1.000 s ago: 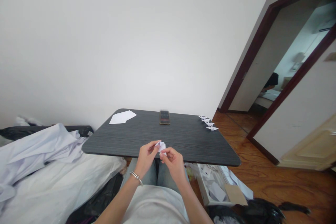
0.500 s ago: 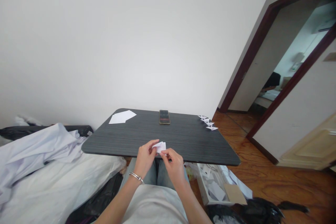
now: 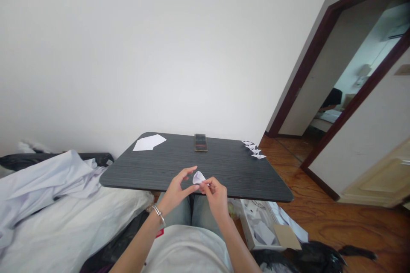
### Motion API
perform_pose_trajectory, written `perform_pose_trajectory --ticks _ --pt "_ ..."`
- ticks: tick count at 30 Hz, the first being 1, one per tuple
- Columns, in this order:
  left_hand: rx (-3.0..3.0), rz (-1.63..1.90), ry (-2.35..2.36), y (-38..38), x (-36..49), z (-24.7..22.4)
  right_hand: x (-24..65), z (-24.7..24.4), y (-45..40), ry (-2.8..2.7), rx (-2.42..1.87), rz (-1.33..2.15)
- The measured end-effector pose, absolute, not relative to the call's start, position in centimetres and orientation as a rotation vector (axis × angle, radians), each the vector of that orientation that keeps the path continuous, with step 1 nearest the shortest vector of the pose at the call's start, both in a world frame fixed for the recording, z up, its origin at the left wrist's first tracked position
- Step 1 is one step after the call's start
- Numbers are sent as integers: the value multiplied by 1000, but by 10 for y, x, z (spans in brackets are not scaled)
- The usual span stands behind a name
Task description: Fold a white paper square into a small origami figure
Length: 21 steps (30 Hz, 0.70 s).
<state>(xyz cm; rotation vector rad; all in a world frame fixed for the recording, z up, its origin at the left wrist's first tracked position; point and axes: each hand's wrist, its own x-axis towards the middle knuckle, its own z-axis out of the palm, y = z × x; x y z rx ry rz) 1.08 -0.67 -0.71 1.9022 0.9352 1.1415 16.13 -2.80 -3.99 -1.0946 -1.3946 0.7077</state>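
A small folded piece of white paper [image 3: 198, 177] is pinched by my right hand [image 3: 216, 196] above the near edge of the dark table [image 3: 166, 166]. Around its left side, my left hand [image 3: 177, 190] has thumb and forefinger spread apart, the thumb tip close to the paper's lower edge. Whether that thumb touches the paper I cannot tell. Several folded white paper figures [image 3: 254, 150] stand in a row at the table's right end. Flat white sheets [image 3: 149, 142] lie at the far left of the tabletop.
A phone [image 3: 200, 143] lies near the table's back edge, by the white wall [image 3: 192, 51]. Under the right side stands a white box [image 3: 261, 228] with papers in it. White cloth [image 3: 57, 179] is heaped to the left. A doorway [image 3: 320, 64] opens at right.
My left hand has let go of the folded paper, its fingers spreading and moving slightly left. My right hand still pinches the paper, which is turned and looks more rounded.
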Motion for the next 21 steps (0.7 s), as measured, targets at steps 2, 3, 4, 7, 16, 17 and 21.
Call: perform_pose_trajectory --ticks 2,3,4,7,16,17,21 --pt "1830 1119 858 -4 9 -9 161 -39 -28 -1345 -1064 762" --pt "1798 1122 823 -3 9 -10 160 -38 -28 -1337 -1048 783" --pt "1768 1127 792 -2 9 -11 160 -37 -28 -1335 -1034 800" --pt "1700 1145 747 -1 11 -12 159 -35 -29 -1340 -1011 831" --pt "1625 1239 792 -2 18 -12 158 -28 -34 -1316 -994 857" --pt "1616 1251 799 -2 19 -12 157 -27 -34 -1313 -993 860" --pt "1564 1284 829 -4 22 -13 157 -28 -33 -1282 -986 890"
